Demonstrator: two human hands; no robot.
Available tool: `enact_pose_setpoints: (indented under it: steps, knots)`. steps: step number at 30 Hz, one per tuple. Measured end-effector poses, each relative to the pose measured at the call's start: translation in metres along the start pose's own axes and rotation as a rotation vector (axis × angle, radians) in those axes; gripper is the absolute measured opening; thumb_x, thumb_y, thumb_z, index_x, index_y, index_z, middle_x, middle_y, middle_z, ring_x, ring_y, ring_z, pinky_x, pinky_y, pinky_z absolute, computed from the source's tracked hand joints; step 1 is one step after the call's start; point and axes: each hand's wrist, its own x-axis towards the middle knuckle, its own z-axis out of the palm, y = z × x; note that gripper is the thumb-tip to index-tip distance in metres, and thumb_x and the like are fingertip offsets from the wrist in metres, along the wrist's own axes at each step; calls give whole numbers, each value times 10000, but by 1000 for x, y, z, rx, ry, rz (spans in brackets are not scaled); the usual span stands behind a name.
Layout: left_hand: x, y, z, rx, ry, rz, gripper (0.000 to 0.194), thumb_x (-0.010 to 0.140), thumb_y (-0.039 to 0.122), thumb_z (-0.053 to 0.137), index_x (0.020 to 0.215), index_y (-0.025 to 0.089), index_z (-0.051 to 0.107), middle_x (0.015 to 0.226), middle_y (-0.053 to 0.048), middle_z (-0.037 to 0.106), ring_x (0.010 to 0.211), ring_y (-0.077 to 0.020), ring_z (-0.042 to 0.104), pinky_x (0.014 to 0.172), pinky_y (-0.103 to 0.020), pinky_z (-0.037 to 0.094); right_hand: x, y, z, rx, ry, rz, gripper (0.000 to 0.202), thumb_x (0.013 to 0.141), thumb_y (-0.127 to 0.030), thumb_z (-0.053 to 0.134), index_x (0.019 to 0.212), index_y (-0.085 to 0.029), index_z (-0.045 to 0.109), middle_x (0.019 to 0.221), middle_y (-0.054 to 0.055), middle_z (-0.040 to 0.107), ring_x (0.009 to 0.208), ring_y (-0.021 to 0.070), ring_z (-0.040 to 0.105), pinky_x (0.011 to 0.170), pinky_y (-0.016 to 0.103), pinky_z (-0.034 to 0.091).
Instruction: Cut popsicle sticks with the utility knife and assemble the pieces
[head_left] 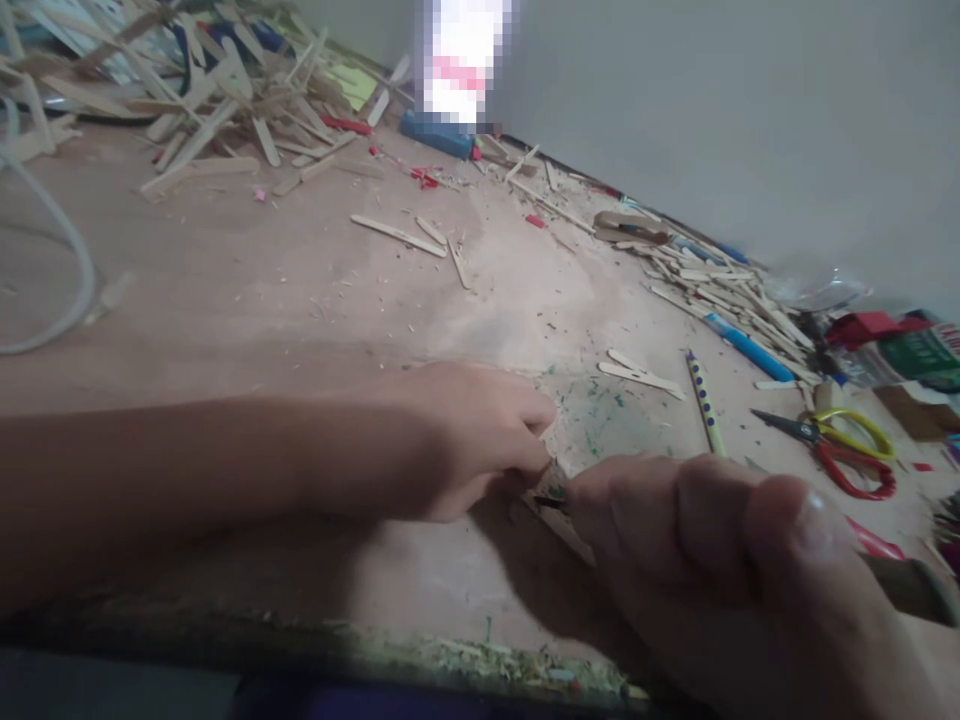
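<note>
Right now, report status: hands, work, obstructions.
Left hand curled, grip hidden. Right hand closed around dark-tipped tool. Pale strip between them, mostly hidden. Spotted pencil and scissors beyond right hand, seemingly not blocking.

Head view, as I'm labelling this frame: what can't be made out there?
All in the head view:
What lies under the left hand: covered by the hand itself.
Dark-handled tool in the right hand: middle hidden by that hand.
Dotted pencil: lower end behind the right hand.
Bright object at the back: pixelated.
White cable: cut off by the left edge.
</note>
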Motion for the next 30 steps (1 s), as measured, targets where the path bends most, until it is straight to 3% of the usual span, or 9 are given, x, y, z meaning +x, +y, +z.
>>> enact_pose_setpoints:
  steps: [4, 7, 12, 18, 24, 30]
  knots:
    - [-4, 2, 0, -11, 48, 14, 171, 868, 75, 633, 773, 212, 670, 792, -12, 604, 748, -174, 535, 671, -335, 367, 3, -6, 1, 111, 24, 60, 826, 922, -662, 687, 473, -159, 210, 413, -62, 188, 400, 85, 234, 393, 270, 290]
    - [-5, 1, 3, -25, 80, 36, 154, 862, 84, 633, 771, 201, 676, 787, -7, 583, 736, -168, 517, 656, -331, 354, 5, -11, 0, 69, -2, 89, 816, 900, -672, 710, 490, -163, 222, 433, -57, 227, 419, 88, 287, 422, 274, 334]
    - [-4, 0, 2, -72, 56, 21, 216, 910, 111, 565, 754, 196, 688, 786, -3, 567, 714, -157, 491, 666, -323, 367, 11, -8, 2, 119, 8, -4, 704, 988, -563, 646, 544, -181, 256, 454, -58, 211, 412, 88, 209, 402, 294, 217]
    - [-5, 3, -6, -92, 46, -10, 262, 979, 133, 563, 750, 202, 670, 816, -17, 583, 748, -171, 526, 662, -334, 384, 22, -2, 5, 287, 71, -19, 650, 1017, -432, 611, 556, -181, 228, 463, -59, 164, 416, 85, 172, 409, 270, 187]
    - [-4, 5, -9, -120, 16, -28, 292, 999, 132, 563, 732, 192, 664, 804, -19, 588, 777, -176, 537, 684, -339, 386, 24, 2, -1, 310, 82, 15, 658, 987, -485, 643, 575, -187, 226, 491, -56, 185, 432, 87, 217, 420, 269, 224]
    - [-5, 8, -11, -62, -24, -70, 236, 955, 121, 586, 764, 210, 692, 857, -12, 608, 797, -172, 547, 706, -337, 397, 22, -10, -4, 170, -31, 75, 665, 989, -524, 641, 547, -185, 280, 482, -40, 273, 447, 91, 264, 413, 276, 235]
